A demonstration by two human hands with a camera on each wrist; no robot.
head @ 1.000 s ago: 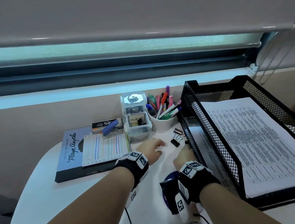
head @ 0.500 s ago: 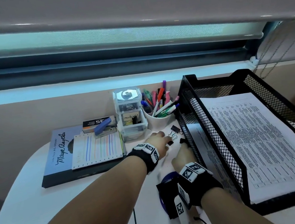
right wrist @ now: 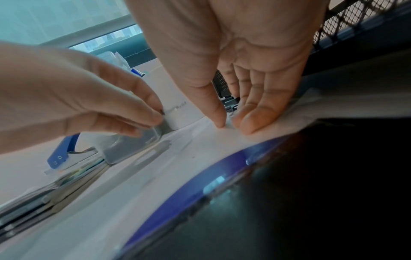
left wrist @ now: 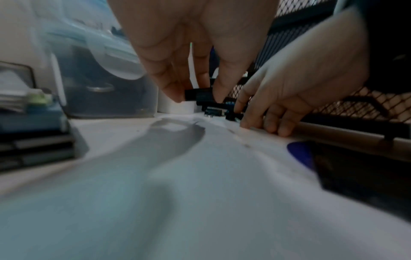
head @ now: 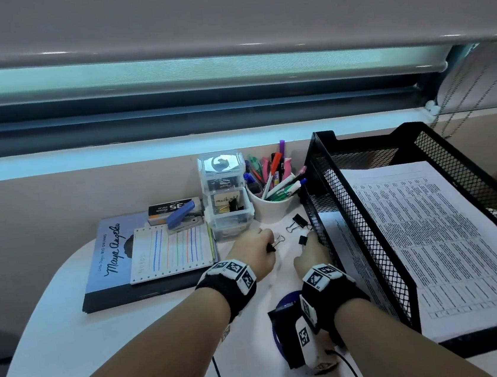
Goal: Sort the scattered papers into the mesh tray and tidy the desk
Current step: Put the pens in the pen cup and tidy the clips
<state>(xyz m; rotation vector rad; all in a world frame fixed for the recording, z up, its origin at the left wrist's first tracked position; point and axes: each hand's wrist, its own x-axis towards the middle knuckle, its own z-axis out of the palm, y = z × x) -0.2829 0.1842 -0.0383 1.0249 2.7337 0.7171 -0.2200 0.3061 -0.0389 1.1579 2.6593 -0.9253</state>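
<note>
Black mesh tray (head: 369, 255): stands at the right of the white desk (head: 73, 347), printed papers (head: 439, 244) already lying on its top tier and another sheet below, so judging by this the paper sorting looks done.
Loose clips: small black binder clips (head: 299, 222) lie between the two hands, near the tray's left wall, probably the last clutter to tidy.
Left hand (head: 256, 254): thumb and forefinger pinch one black binder clip (left wrist: 196, 95), lifted just off the desk.
Right hand (head: 312, 252): fingers curve down around another small black clip (head: 302, 240) beside the tray; whether they have closed on it I cannot tell.
Clear plastic drawer box (head: 226, 197): far of the hands, seemingly the clips' home.
Views: only the left wrist camera shows the pinch; the head view shows the tray's contents.
</note>
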